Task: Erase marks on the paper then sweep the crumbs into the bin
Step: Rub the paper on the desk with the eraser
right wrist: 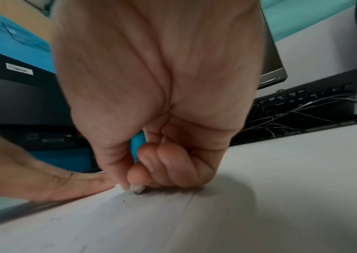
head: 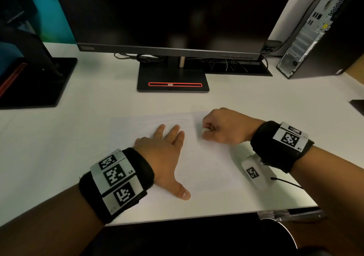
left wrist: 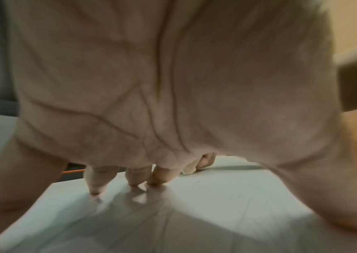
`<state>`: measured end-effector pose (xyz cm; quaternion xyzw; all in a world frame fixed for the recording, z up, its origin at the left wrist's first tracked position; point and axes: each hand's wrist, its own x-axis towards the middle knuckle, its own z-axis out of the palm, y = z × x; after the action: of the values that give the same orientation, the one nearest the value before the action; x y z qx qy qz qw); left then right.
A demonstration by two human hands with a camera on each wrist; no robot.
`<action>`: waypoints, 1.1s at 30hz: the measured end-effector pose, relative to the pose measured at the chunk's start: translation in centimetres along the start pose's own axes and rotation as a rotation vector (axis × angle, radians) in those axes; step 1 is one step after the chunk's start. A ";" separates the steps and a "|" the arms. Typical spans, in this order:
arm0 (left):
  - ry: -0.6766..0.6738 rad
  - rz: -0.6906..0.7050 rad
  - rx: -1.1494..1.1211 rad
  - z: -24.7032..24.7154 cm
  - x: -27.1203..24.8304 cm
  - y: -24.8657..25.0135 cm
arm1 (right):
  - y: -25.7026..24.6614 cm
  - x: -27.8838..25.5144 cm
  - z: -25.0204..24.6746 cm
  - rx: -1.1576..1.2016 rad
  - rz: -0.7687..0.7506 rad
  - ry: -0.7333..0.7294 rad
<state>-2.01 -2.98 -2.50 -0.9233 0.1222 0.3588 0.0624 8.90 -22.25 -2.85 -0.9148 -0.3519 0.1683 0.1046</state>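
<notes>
A white sheet of paper point(head: 206, 169) lies on the white desk in front of me, with faint pencil marks and a few dark crumbs point(head: 193, 151) near its middle. My left hand point(head: 167, 149) lies flat on the paper's left part, fingers straight and spread, pressing it down point(left wrist: 95, 191). My right hand point(head: 208, 132) is curled near the paper's far right corner and pinches a small white eraser point(head: 205, 130) whose tip touches the sheet point(right wrist: 137, 188). No bin is in view.
A black monitor point(head: 167, 15) on its stand point(head: 173, 80) fills the back of the desk, with a keyboard and cables point(head: 232, 66) behind it. A computer tower point(head: 319, 31) stands at the right, a second monitor base point(head: 35, 82) at the left.
</notes>
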 end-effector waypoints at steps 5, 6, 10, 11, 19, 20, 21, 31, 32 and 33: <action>0.097 -0.008 -0.110 -2.1 -0.1 -1.3 | 0.3 -0.4 0.2 -0.001 -0.001 0.016; 0.123 -0.037 -0.123 -2.4 0.0 -1.5 | 0.4 -0.3 0.1 -0.002 -0.001 0.016; 0.113 -0.110 -0.099 -2.1 1.0 -1.1 | -0.4 -0.1 0.7 0.009 -0.062 0.004; 0.104 -0.112 -0.102 -1.9 1.2 -0.9 | -0.9 -0.2 0.9 0.011 -0.095 -0.014; 0.112 -0.151 -0.097 -1.2 1.6 -1.1 | -0.6 1.4 -0.3 -0.042 -0.065 0.036; 0.104 -0.155 -0.117 -1.1 1.7 -1.2 | -1.1 1.4 0.0 -0.050 -0.097 0.028; 0.097 -0.157 -0.135 -1.1 1.7 -1.3 | -1.8 1.2 0.3 -0.054 -0.139 0.002; 0.065 -0.128 -0.188 -0.9 1.9 -1.6 | -2.4 1.7 0.2 -0.063 -0.165 -0.038; 0.066 -0.125 -0.186 -0.8 1.9 -1.6 | -3.0 1.4 0.6 -0.049 -0.201 -0.079; 0.067 -0.123 -0.182 -0.8 1.9 -1.6 | -3.1 1.2 0.7 -0.034 -0.218 -0.112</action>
<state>0.33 -1.92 -3.19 -0.9424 0.0343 0.3328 -0.0042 7.55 -19.13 -2.84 -0.8620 -0.4573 0.2006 0.0871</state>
